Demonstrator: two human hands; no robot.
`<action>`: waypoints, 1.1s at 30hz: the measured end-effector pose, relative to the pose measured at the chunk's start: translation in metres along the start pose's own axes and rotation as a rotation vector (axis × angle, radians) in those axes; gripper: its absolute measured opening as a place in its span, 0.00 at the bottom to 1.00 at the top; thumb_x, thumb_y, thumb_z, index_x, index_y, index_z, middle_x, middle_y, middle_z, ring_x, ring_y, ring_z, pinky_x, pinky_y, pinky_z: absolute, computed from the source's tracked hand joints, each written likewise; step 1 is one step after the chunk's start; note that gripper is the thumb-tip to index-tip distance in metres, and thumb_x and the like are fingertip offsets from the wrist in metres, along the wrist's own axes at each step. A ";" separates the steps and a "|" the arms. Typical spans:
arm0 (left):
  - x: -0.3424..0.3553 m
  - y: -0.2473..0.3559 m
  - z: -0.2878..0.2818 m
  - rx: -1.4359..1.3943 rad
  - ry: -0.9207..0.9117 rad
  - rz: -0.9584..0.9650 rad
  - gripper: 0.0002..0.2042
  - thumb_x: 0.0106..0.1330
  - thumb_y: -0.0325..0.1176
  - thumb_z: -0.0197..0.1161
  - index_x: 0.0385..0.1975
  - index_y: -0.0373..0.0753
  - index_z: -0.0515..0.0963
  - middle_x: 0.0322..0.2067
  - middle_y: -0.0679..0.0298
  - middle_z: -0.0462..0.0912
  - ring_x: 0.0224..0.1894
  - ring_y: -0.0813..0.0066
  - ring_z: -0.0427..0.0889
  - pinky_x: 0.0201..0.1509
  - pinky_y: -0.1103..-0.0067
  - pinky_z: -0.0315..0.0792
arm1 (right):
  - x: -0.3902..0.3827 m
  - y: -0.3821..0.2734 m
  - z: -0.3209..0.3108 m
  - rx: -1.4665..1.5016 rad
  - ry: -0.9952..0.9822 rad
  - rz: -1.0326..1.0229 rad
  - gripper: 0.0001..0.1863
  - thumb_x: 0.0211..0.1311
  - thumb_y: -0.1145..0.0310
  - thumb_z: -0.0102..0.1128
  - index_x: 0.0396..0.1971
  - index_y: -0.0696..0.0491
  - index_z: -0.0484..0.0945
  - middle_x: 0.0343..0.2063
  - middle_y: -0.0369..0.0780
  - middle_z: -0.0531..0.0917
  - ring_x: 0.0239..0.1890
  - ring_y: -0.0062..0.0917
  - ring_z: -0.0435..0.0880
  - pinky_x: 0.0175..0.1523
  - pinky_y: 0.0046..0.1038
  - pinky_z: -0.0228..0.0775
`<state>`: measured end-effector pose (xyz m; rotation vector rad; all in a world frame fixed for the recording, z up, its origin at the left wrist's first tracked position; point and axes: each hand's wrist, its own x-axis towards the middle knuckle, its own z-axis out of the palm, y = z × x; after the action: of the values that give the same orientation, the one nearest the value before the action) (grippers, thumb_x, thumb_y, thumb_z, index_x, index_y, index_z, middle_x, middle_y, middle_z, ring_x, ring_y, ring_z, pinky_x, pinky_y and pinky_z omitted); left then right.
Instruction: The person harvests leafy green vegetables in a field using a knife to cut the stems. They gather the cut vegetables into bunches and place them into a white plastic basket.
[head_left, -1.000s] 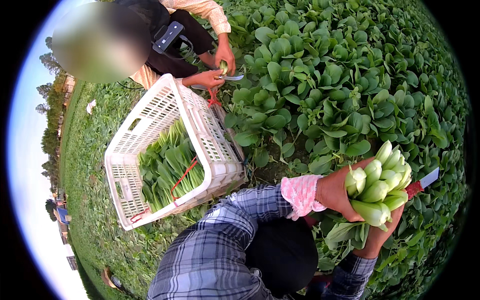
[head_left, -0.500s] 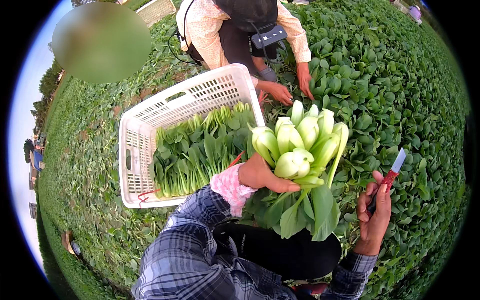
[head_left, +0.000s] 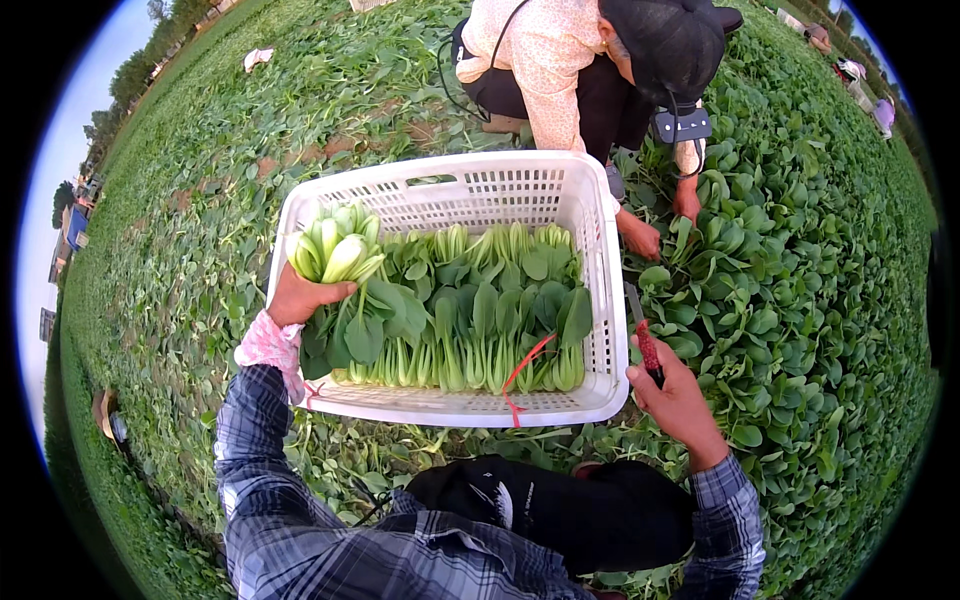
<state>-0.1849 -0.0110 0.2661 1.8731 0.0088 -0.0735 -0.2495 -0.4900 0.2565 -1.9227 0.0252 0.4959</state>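
Note:
A bunch of bok choy point(head_left: 340, 247) is gripped in my left hand point(head_left: 305, 296), pale stem ends up and leaves hanging down. I hold it over the left end of a white plastic crate point(head_left: 450, 408). Inside, more bok choy point(head_left: 470, 345) lies in two rows, leaves meeting in the middle and stems toward the long sides. Red ties point(head_left: 528, 365) trail at the crate's near side. My right hand point(head_left: 672, 395) is closed on a knife with a red handle point(head_left: 647, 345), beside the crate's right end; the blade points up and away.
Across the crate a co-worker in a patterned shirt point(head_left: 530, 60) and black cap crouches, hands point(head_left: 640, 235) down among the plants. Growing bok choy point(head_left: 790, 300) covers the right side. Cut leaves point(head_left: 180, 300) litter the ground at left. A straw-coloured hat point(head_left: 105, 412) shows at far left.
The bok choy bunch in my left hand has moved left, over the crate's left end. My right hand with the knife has come nearer the crate. The view has shifted, putting the crate more central.

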 end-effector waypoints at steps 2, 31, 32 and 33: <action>0.004 -0.021 -0.023 0.087 0.073 -0.029 0.35 0.43 0.22 0.73 0.56 0.33 0.67 0.48 0.62 0.77 0.50 0.71 0.76 0.56 0.74 0.69 | 0.025 0.010 0.015 -0.135 0.087 -0.128 0.21 0.64 0.69 0.55 0.56 0.57 0.66 0.25 0.40 0.76 0.25 0.23 0.76 0.34 0.25 0.70; 0.167 -0.225 -0.047 0.959 0.404 -0.736 0.39 0.63 0.67 0.36 0.69 0.48 0.50 0.68 0.48 0.45 0.71 0.54 0.43 0.68 0.47 0.31 | 0.100 0.026 0.065 -0.810 0.103 -0.463 0.16 0.56 0.71 0.58 0.46 0.50 0.73 0.26 0.40 0.78 0.24 0.37 0.79 0.27 0.34 0.71; 0.171 -0.242 -0.049 0.984 0.518 -0.771 0.39 0.63 0.67 0.35 0.69 0.48 0.49 0.69 0.47 0.44 0.71 0.53 0.42 0.68 0.47 0.31 | 0.102 0.026 0.069 -0.808 0.102 -0.467 0.16 0.56 0.71 0.58 0.46 0.50 0.73 0.26 0.40 0.78 0.24 0.37 0.79 0.27 0.34 0.70; 0.174 -0.242 -0.030 0.931 0.507 -0.813 0.39 0.63 0.67 0.34 0.69 0.49 0.47 0.69 0.45 0.43 0.71 0.52 0.41 0.68 0.47 0.31 | 0.101 0.028 0.066 -0.839 0.098 -0.449 0.16 0.56 0.70 0.58 0.46 0.49 0.73 0.26 0.39 0.78 0.25 0.35 0.79 0.27 0.33 0.71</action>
<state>-0.0202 0.0846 0.0346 2.6351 1.2741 -0.1773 -0.1856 -0.4205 0.1755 -2.6599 -0.6272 0.0943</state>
